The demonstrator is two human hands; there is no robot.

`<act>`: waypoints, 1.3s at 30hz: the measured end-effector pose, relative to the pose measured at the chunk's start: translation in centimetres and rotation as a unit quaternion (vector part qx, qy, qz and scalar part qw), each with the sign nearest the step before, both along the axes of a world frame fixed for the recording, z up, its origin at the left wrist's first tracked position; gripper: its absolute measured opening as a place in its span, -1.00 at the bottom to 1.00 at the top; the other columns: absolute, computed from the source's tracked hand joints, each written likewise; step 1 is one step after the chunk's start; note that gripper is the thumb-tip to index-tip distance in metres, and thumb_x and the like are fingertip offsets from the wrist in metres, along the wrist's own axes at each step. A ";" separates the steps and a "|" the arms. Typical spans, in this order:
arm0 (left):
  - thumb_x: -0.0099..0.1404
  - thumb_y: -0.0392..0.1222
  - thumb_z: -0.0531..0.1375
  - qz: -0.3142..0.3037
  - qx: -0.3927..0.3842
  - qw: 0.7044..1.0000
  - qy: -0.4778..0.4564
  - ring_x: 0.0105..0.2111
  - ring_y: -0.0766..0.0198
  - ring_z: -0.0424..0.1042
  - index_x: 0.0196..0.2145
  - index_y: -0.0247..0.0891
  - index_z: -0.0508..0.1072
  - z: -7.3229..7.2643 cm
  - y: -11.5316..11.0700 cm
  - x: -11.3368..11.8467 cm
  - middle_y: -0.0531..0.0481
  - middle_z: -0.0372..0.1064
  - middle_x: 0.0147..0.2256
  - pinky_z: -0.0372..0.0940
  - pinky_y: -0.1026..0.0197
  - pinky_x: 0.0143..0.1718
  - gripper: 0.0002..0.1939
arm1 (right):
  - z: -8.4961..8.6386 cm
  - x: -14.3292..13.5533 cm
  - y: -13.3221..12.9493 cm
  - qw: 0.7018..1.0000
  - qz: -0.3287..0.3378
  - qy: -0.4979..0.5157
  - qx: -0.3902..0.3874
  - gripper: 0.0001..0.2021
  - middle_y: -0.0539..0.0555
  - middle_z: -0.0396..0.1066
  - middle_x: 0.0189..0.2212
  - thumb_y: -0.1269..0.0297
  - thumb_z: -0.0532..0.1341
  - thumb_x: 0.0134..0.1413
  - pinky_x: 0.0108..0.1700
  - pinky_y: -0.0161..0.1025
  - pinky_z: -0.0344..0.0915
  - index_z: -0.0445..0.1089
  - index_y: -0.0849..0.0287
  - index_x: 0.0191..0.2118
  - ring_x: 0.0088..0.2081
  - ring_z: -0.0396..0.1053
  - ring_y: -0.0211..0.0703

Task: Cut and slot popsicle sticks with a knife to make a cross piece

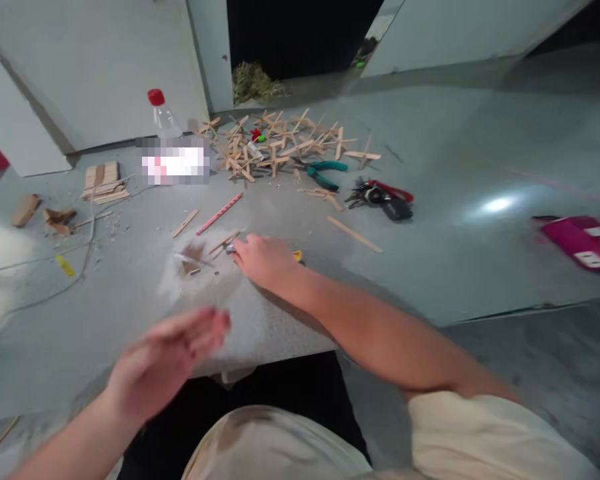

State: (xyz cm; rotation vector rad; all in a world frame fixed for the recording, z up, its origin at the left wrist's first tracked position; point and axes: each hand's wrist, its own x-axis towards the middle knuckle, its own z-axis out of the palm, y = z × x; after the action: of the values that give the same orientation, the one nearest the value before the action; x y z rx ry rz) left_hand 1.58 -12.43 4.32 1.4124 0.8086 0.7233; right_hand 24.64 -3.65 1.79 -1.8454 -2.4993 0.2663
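Note:
My right hand [263, 259] is closed low over the table, wrapped round what looks like a utility knife [297, 255]. Its metal tip shows by the fingertips and a yellow end sticks out near the wrist; the middle is hidden. Beside that tip lies a short wooden stick piece [224, 242]. Just left are a small brown piece [193, 257] and pale dust. Blurred by motion, my left hand [165, 363] hovers at the table's front edge, fingers stretched out and nothing visible in it. A pink patterned pencil [219, 213] and a loose stick [354, 233] lie beyond my right hand.
Crossed wooden sticks [280, 143] are heaped at the back. Teal-handled pliers [325, 173] and keys [375, 193] lie right of centre. A red-capped bottle [163, 117], stacked sticks [103, 181] and a cable [91, 233] are at left. A magenta pouch [580, 241] lies far right.

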 end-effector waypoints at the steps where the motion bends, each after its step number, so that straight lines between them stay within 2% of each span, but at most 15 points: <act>1: 0.48 -0.16 0.12 0.007 -0.039 0.998 -0.055 0.22 0.07 0.44 0.17 -0.05 0.48 -0.2 -0.2 0.1 -0.14 0.45 0.18 0.41 -0.01 0.20 -0.64 | -0.2 0.0 -0.1 1.000 -0.001 0.002 0.006 -0.66 0.25 0.51 -0.17 0.15 -0.01 0.48 -0.33 -0.20 0.06 0.44 0.21 0.02 -0.26 0.45 -0.07; 4: 0.32 -0.36 0.19 0.018 -0.146 0.972 -0.182 0.37 0.12 0.24 0.23 0.00 0.45 -0.7 -0.6 0.8 -0.03 0.32 0.33 0.23 0.04 0.37 -0.44 | -0.8 0.1 -0.4 1.000 -0.009 0.001 0.019 -0.63 0.28 0.50 -0.19 0.13 -0.01 0.46 -0.35 -0.18 0.03 0.46 0.24 -0.01 -0.27 0.45 -0.02; 9: 0.39 -0.29 0.22 0.003 -0.180 0.956 -0.232 0.38 0.14 0.22 0.22 0.03 0.46 -0.2 -1.5 2.2 -0.01 0.26 0.35 0.22 0.07 0.38 -0.52 | -1.2 0.0 -0.6 1.000 0.001 -0.009 0.029 -0.62 0.26 0.51 -0.21 0.12 0.00 0.44 -0.35 -0.16 0.03 0.48 0.23 -0.02 -0.29 0.44 0.00; 14: 0.38 -0.08 0.30 0.012 -0.185 0.964 -0.192 0.36 0.03 0.25 0.26 -0.03 0.40 0.0 -1.8 2.7 -0.14 0.24 0.37 0.28 0.03 0.33 -0.49 | -1.3 0.0 -0.6 0.999 -0.004 -0.023 0.027 -0.61 0.26 0.52 -0.21 0.10 0.01 0.43 -0.34 -0.17 0.06 0.49 0.22 -0.01 -0.29 0.43 0.00; 19: 0.37 -0.06 0.34 0.014 -0.203 0.958 -0.202 0.30 0.03 0.35 0.22 -0.08 0.45 -0.5 -1.3 3.0 -0.18 0.31 0.32 0.35 0.09 0.28 -0.51 | -1.5 0.1 -0.5 0.999 -0.005 -0.025 0.027 -0.61 0.25 0.52 -0.21 0.10 0.00 0.43 -0.35 -0.17 0.05 0.49 0.21 -0.03 -0.29 0.43 -0.02; 25: 0.35 -0.09 0.38 0.014 -0.243 0.942 -0.232 0.11 0.13 0.56 0.08 -0.17 0.58 -0.7 -0.9 3.7 -0.18 0.54 0.11 0.45 0.19 0.14 -0.63 | -1.5 0.3 -0.5 0.999 -0.002 -0.023 0.030 -0.62 0.25 0.51 -0.21 0.12 0.00 0.42 -0.34 -0.16 0.06 0.49 0.21 -0.03 -0.29 0.42 -0.01; 29: 0.26 0.03 0.44 0.036 -0.241 0.950 -0.195 -0.05 0.12 0.64 0.00 -0.27 0.62 -0.7 -0.7 4.2 -0.25 0.61 -0.02 0.53 0.22 -0.03 -0.56 | -1.4 0.2 -0.5 1.000 -0.003 -0.020 0.024 -0.63 0.25 0.52 -0.20 0.12 0.02 0.42 -0.33 -0.17 0.06 0.49 0.22 -0.02 -0.27 0.42 0.00; 31: 0.21 0.14 0.45 0.051 -0.230 0.960 -0.153 -0.20 0.13 0.68 -0.08 -0.32 0.62 -0.8 -0.6 4.3 -0.26 0.64 -0.12 0.55 0.22 -0.16 -0.49 | -1.4 0.2 -0.5 1.000 -0.005 -0.017 0.021 -0.64 0.25 0.52 -0.20 0.13 0.02 0.42 -0.32 -0.17 0.07 0.49 0.21 -0.02 -0.27 0.42 -0.01; 33: 0.21 0.28 0.39 0.048 -0.202 0.973 -0.101 -0.45 0.23 0.63 -0.23 -0.33 0.61 -0.9 -0.4 4.2 -0.18 0.65 -0.33 0.51 0.25 -0.39 -0.46 | -1.4 0.3 -0.6 1.000 -0.007 -0.017 0.024 -0.63 0.25 0.53 -0.20 0.12 0.03 0.41 -0.33 -0.16 0.06 0.49 0.21 -0.03 -0.27 0.42 -0.01; 34: 0.25 0.34 0.33 0.047 -0.177 0.981 -0.067 -0.58 0.30 0.53 -0.35 -0.31 0.58 -1.0 -0.1 4.1 -0.10 0.59 -0.47 0.43 0.28 -0.51 -0.44 | -1.4 0.3 -0.6 0.999 -0.007 -0.018 0.028 -0.64 0.25 0.53 -0.20 0.11 0.03 0.41 -0.34 -0.16 0.05 0.50 0.21 -0.03 -0.27 0.42 0.00; 36: 0.34 0.41 0.17 0.066 -0.095 0.993 0.017 -0.76 0.42 0.24 -0.60 -0.25 0.41 -1.1 0.6 3.7 0.05 0.33 -0.72 0.18 0.32 -0.69 -0.33 | -1.3 0.3 -0.6 0.999 -0.007 -0.024 0.032 -0.64 0.25 0.54 -0.21 0.11 0.05 0.41 -0.35 -0.16 0.03 0.49 0.21 -0.02 -0.26 0.43 0.02; 37: 0.39 0.40 0.11 0.089 -0.035 0.993 0.064 -0.78 0.45 0.12 -0.70 -0.22 0.28 -1.2 1.1 3.5 0.09 0.18 -0.78 0.09 0.32 -0.71 -0.27 | -1.3 0.3 -0.6 0.999 -0.007 -0.027 0.031 -0.65 0.25 0.54 -0.20 0.11 0.05 0.40 -0.35 -0.16 0.01 0.49 0.21 -0.02 -0.26 0.43 0.02; 39: 0.45 0.36 0.05 0.134 0.079 0.977 0.145 -0.76 0.45 0.04 -0.75 -0.19 0.17 -1.5 2.5 2.9 0.10 0.07 -0.80 0.01 0.28 -0.69 -0.24 | -1.2 0.3 -0.5 0.999 -0.008 -0.034 0.025 -0.66 0.26 0.54 -0.19 0.12 0.07 0.40 -0.36 -0.15 0.00 0.49 0.22 -0.02 -0.25 0.43 0.03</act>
State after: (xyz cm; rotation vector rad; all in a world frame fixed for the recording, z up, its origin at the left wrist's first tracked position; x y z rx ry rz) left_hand 4.46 -9.93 2.85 1.5925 1.2088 0.8111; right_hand 24.93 -4.16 0.54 -1.8866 -2.5082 0.1407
